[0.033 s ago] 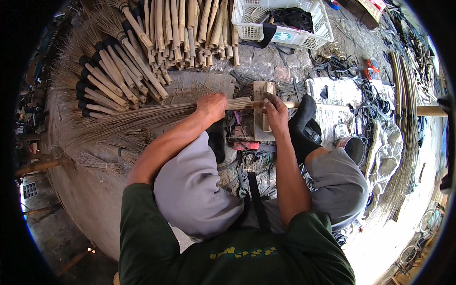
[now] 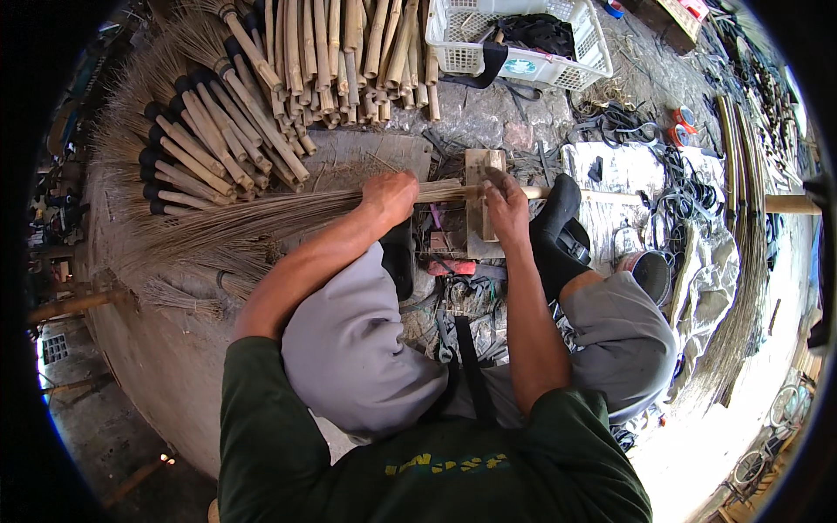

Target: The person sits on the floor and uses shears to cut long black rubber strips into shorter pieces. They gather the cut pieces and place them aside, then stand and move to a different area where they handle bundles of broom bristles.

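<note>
A stick broom lies crosswise in front of me, its thin brown bristles (image 2: 288,213) fanning out to the left and its pale bamboo handle (image 2: 610,198) running right. My left hand (image 2: 390,196) is closed round the narrow part of the bristles. Further right, my right hand (image 2: 506,207) closes on the broom where bristles and handle meet, fingertips on top. Under that spot stands a wooden block (image 2: 476,228). My foot in a black sock (image 2: 558,213) is at the handle just right of my right hand; exactly how they touch is hard to see.
Finished-looking brooms with bamboo handles (image 2: 209,131) are piled at far left, beside stacked bamboo lengths (image 2: 349,52). A white plastic crate (image 2: 558,74) holds black material. Black strips (image 2: 689,200) lie tangled at right, near a tin can (image 2: 645,270) and another long broom-like bundle (image 2: 741,261).
</note>
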Motion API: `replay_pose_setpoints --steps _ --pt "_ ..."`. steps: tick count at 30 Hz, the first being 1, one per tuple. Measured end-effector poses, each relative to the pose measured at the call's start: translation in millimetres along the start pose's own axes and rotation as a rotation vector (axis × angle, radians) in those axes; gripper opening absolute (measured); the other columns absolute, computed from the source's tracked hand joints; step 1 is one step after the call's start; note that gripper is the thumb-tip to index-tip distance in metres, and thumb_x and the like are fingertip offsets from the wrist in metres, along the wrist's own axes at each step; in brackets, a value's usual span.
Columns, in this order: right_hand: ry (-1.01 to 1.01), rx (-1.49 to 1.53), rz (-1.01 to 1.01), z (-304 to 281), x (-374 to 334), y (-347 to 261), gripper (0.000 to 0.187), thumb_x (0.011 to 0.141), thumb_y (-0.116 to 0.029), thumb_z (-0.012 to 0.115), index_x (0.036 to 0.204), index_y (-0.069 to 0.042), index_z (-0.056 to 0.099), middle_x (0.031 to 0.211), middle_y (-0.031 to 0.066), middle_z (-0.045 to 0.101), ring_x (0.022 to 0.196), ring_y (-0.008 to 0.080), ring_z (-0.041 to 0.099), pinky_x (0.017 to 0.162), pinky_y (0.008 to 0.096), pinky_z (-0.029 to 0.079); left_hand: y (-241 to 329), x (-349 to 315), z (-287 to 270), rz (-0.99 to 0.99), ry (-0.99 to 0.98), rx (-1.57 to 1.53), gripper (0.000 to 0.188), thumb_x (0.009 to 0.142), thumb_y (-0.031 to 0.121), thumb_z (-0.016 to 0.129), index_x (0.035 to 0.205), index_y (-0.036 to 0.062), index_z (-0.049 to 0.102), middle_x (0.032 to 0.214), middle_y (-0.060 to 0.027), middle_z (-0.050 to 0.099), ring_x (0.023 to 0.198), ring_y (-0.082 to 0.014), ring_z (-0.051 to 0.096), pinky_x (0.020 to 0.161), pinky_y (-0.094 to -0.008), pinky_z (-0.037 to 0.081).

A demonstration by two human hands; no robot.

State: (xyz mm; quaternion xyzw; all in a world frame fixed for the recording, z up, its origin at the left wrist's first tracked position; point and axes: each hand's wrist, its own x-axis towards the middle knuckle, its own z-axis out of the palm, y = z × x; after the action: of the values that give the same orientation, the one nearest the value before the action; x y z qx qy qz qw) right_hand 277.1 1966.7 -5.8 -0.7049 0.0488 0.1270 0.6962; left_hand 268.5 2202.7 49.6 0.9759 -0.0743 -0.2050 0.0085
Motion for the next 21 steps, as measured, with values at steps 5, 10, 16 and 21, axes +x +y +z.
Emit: replay_pose_setpoints --steps 5,10,16,21 --pt "-0.278 -0.821 -0.416 37.6 2.6 -24.9 0.07 0.093 -0.026 0.071 0.154 -0.008 0.04 0.15 0.0136 0.052 0.143 0.0267 0.044 0.118 0.0476 0.034 4.9 -1.3 9.7 -0.049 0.072 0.036 0.016 0.088 0.011 0.065 0.1 0.0012 0.066 0.096 -0.0227 0.075 0.094 -0.0344 0.076 0.074 -0.0475 0.06" --pt "-0.371 -1.279 -0.695 65.3 1.4 -7.5 0.061 0.085 -0.025 0.069 0.14 -0.008 0.05 0.139 0.0107 0.057 0.141 0.0291 0.045 0.122 0.0583 0.023 7.0 -10.5 10.4 -0.035 0.092 0.066 0.034 0.082 0.014 0.07 0.111 -0.0018 0.06 0.095 -0.0173 0.074 0.094 -0.0395 0.072 0.084 -0.0529 0.057" --pt "-0.163 -1.184 -0.771 72.2 -21.7 13.1 0.053 0.088 -0.018 0.061 0.139 -0.008 0.05 0.133 0.0093 0.056 0.135 0.0297 0.047 0.12 0.062 0.022 -7.2 -16.2 17.0 0.135 0.394 0.138 0.047 0.076 0.026 0.076 0.116 0.0029 0.065 0.095 -0.0152 0.074 0.094 -0.0384 0.073 0.085 -0.0497 0.057" --pt "-0.199 -1.101 -0.617 70.8 -26.5 -12.1 0.044 0.095 -0.02 0.056 0.138 -0.011 0.053 0.135 0.0109 0.059 0.133 0.0326 0.052 0.119 0.0634 0.024 -9.6 2.2 14.8 -0.078 -0.211 -0.078 0.036 0.078 0.02 0.068 0.109 0.0028 0.07 0.109 -0.0208 0.074 0.104 -0.0408 0.071 0.091 -0.0485 0.057"
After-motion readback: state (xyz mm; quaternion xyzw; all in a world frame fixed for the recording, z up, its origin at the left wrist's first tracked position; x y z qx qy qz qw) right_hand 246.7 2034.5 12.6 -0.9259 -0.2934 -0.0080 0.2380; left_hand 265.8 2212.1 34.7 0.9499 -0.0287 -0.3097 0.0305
